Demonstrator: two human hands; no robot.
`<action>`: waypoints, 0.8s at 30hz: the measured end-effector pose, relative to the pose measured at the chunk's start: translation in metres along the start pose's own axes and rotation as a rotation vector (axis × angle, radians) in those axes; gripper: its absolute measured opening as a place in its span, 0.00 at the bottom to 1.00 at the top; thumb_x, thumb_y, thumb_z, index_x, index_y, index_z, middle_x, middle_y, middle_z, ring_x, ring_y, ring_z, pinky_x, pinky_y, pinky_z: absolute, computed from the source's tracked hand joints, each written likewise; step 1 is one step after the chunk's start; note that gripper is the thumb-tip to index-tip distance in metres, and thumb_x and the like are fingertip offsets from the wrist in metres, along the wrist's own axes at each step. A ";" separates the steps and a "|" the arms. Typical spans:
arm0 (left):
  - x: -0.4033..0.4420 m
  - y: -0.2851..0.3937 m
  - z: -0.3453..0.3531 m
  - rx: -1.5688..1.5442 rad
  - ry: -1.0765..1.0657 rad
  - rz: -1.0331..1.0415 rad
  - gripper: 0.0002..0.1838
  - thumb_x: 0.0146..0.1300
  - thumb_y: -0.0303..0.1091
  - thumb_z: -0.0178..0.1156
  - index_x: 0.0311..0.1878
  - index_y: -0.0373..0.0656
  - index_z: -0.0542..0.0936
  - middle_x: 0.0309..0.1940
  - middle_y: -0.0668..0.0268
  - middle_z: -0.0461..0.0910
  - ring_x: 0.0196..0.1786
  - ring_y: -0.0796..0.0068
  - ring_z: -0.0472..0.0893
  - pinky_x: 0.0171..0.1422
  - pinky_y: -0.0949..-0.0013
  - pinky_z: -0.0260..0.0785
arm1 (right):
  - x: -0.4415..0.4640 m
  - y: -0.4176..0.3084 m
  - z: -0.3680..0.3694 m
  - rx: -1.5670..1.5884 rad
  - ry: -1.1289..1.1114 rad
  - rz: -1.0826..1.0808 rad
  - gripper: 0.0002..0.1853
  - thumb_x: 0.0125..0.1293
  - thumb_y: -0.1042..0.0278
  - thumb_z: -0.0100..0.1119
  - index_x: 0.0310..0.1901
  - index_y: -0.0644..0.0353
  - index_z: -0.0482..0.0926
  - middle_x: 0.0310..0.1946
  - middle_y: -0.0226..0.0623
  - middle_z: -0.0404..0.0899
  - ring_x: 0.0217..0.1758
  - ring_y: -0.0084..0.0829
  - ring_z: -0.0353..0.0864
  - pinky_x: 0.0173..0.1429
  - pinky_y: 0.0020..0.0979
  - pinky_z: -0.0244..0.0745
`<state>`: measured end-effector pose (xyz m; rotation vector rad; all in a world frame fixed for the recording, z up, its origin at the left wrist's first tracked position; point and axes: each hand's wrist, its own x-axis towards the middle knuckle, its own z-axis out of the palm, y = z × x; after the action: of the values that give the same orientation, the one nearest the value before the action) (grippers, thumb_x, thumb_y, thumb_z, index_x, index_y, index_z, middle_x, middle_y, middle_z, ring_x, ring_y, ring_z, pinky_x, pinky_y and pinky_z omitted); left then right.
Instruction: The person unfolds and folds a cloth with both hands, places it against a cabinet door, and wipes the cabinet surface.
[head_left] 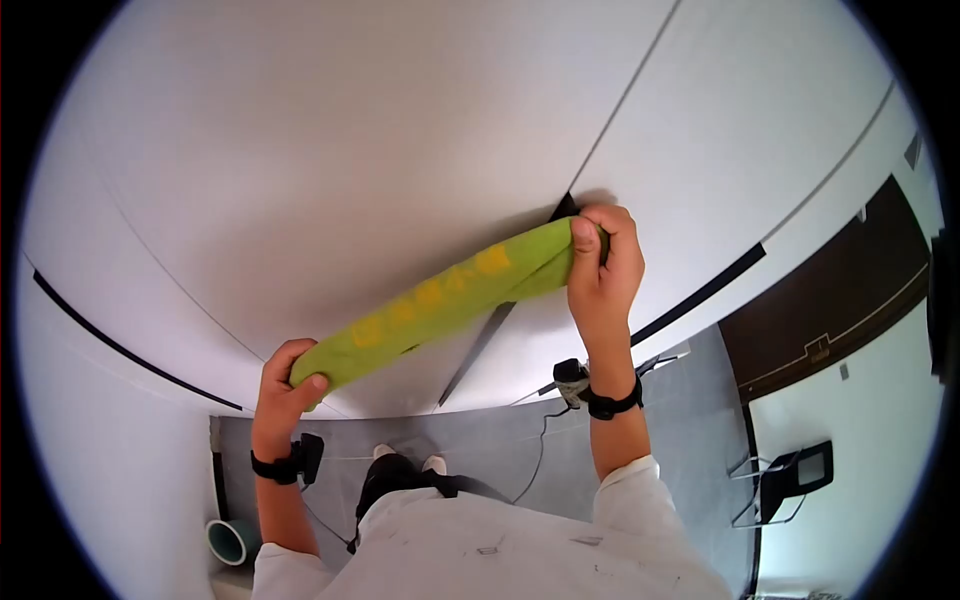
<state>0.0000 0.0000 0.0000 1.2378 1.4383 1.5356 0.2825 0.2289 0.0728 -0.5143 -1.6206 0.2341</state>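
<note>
A long green cloth (430,310) with yellow markings is stretched between both hands, its right end higher than its left. My left hand (290,383) is closed round its left end, the thumb on top. Around the right end, my right hand (603,250) is closed, thumb pressed on the fabric. Behind the cloth stand white cabinet doors (300,150) with dark seams and black handle strips. Part of one black strip (480,350) shows below the cloth.
A chair (795,480) with a black seat stands at the lower right, near a dark brown door (835,300). At the lower left is a teal-lined bin (232,541). Cables hang from devices strapped on both wrists, over the grey floor (500,440).
</note>
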 end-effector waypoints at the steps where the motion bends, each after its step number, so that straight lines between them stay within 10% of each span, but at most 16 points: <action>1: 0.003 -0.002 -0.003 -0.018 0.008 0.013 0.22 0.57 0.36 0.66 0.51 0.37 0.72 0.37 0.68 0.74 0.36 0.81 0.72 0.37 0.77 0.67 | 0.003 -0.002 0.004 0.005 0.007 -0.048 0.06 0.67 0.70 0.55 0.40 0.63 0.71 0.33 0.38 0.75 0.32 0.32 0.73 0.37 0.26 0.70; 12: -0.004 -0.015 0.052 -0.262 0.134 0.125 0.14 0.64 0.33 0.57 0.49 0.37 0.70 0.34 0.64 0.73 0.26 0.76 0.72 0.29 0.73 0.65 | 0.015 0.022 -0.055 0.101 -0.273 -0.100 0.08 0.67 0.71 0.57 0.43 0.61 0.69 0.35 0.37 0.78 0.33 0.26 0.76 0.39 0.23 0.72; 17: 0.006 -0.009 0.061 -0.271 0.057 0.176 0.12 0.69 0.29 0.48 0.52 0.37 0.68 0.54 0.51 0.72 0.30 0.68 0.76 0.33 0.69 0.71 | 0.030 0.014 -0.067 0.144 -0.404 -0.072 0.08 0.64 0.74 0.59 0.43 0.61 0.71 0.35 0.38 0.79 0.34 0.26 0.77 0.38 0.24 0.72; 24: 0.005 0.003 0.061 -0.294 0.026 0.302 0.12 0.69 0.21 0.43 0.53 0.41 0.69 0.57 0.49 0.71 0.33 0.69 0.77 0.33 0.70 0.72 | 0.023 0.016 -0.071 0.024 -0.422 -0.254 0.07 0.63 0.81 0.57 0.42 0.64 0.74 0.34 0.39 0.78 0.35 0.29 0.77 0.37 0.23 0.71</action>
<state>0.0561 0.0239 0.0000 1.2972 1.0254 1.8914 0.3540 0.2432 0.0949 -0.2433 -2.0715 0.1785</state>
